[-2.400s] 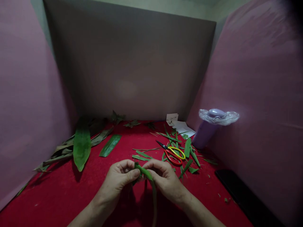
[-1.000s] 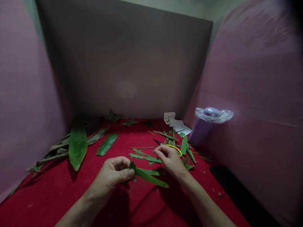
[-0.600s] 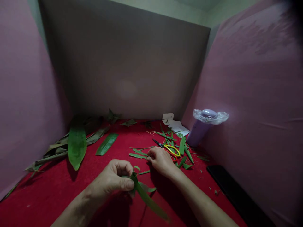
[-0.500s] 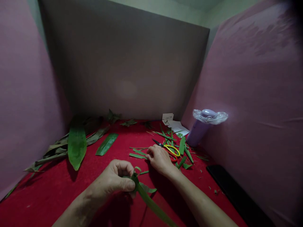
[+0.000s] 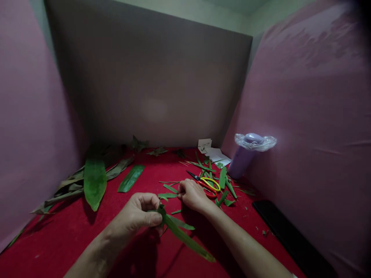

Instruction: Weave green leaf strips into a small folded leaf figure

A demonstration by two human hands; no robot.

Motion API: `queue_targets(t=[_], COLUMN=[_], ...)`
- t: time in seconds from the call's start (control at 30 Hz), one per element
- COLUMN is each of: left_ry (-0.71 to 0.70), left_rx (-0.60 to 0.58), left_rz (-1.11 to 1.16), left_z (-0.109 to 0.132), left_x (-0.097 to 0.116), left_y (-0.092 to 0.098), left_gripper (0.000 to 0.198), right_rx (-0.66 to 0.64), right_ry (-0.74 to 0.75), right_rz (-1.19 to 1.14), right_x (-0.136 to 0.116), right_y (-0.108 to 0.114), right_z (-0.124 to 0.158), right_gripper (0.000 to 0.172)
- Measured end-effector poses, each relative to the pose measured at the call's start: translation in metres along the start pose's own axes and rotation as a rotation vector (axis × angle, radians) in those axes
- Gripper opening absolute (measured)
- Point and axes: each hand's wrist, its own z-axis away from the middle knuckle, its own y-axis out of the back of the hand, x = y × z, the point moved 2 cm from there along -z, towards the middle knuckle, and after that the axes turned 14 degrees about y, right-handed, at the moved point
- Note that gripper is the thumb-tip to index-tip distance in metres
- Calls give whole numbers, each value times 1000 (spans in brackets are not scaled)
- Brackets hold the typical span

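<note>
Green leaf, partly gathered into a bundle [image 5: 176, 229], hangs above the surface's [image 5: 58, 239] near half, pinched by the left hand [image 5: 139, 214]. The right hand's [image 5: 194, 196] fingertips close, apparently, on a strip [image 5: 168, 195]. Folding looks part done: tails trail loose, cuttings [image 5: 223, 177] lie toward the right edge, and a whole leaf [image 5: 95, 183] lies near the left.

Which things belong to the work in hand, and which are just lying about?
In the work:
Long leaf piece, pinched in the left hand
Leaf strip at the right hand
Scissors, probably, near that hand

Apparently just lying about:
Purple bottle
White papers
Black flat object
</note>
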Motion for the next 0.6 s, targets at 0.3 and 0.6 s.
queue_targets(t=[0.3,0.6], left_ry=[-16,-6], left_rx=[7,19], left_rz=[-52,-63], left_z=[-3,-3], left_x=[-1,-2], left_y=[1,0], left_gripper=[24,20], right_rx=[-33,-9], right_ry=[-61,-45], right_rz=[15,44], right_x=[-2,-7], right_y=[1,2], right_z=[-2,3], right_gripper=[25,24])
